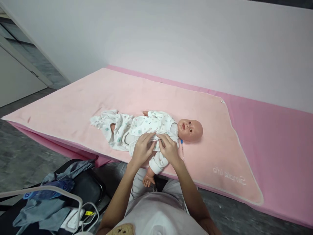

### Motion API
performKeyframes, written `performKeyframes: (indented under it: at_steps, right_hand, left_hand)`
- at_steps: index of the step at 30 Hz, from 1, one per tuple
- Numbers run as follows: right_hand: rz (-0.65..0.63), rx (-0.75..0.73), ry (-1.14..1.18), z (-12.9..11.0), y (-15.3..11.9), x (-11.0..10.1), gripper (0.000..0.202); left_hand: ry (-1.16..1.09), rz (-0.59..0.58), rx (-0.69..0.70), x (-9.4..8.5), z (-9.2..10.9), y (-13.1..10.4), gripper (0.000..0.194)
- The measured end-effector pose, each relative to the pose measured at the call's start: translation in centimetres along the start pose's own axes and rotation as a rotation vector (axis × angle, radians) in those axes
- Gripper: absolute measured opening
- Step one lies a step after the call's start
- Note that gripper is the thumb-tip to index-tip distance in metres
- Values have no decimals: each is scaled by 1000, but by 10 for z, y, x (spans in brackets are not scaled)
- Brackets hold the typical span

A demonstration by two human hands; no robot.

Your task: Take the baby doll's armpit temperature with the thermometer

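Note:
A baby doll lies on its back on a light pink blanket (80,94), its bald head (194,130) to the right. It wears a white patterned top (158,122); white patterned trousers (118,125) lie bunched around its legs. Both my hands are at the front of the top, fingertips close together. My left hand (143,148) has its fingers closed at the top's edge; my right hand (169,148) pinches the cloth just beside it. One doll arm (149,174) hangs over the near table edge.
Pink cloth (276,143) covers the table under the blanket. A white wall stands behind. At the lower left, a black chair (89,186) holds grey cloth, a blue bottle (52,189) and a white device with cables.

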State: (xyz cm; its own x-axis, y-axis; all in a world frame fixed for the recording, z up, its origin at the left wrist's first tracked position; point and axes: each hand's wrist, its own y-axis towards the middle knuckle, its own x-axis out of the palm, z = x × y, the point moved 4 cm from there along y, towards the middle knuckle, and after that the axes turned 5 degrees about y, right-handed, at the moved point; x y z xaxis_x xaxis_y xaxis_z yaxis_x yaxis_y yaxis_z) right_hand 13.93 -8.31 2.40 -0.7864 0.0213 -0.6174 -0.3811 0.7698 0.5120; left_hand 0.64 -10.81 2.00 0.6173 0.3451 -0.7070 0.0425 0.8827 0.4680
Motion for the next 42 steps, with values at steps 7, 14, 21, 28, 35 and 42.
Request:
performKeyframes:
  at_steps: [7, 14, 21, 28, 35, 42]
  right_hand:
    - [103, 10, 37, -5, 9, 3, 22]
    - [65, 42, 11, -4, 15, 7, 22]
    - [15, 75, 42, -2, 12, 5, 22]
    - [-26, 80, 9, -3, 11, 5, 24]
    - [8, 115, 21, 0, 9, 8, 23]
    - [72, 186, 99, 3, 8, 8, 22]
  left_hand:
    - [-44, 27, 5, 3, -5, 0, 28]
    - [-6, 89, 35, 6, -10, 0, 35]
    - [76, 107, 108, 5, -5, -1, 40]
    - [218, 132, 196, 8, 1, 2, 47]
    - [293, 106, 217, 13, -1, 1, 44]
    - [271, 55, 206, 15, -2, 5, 44]
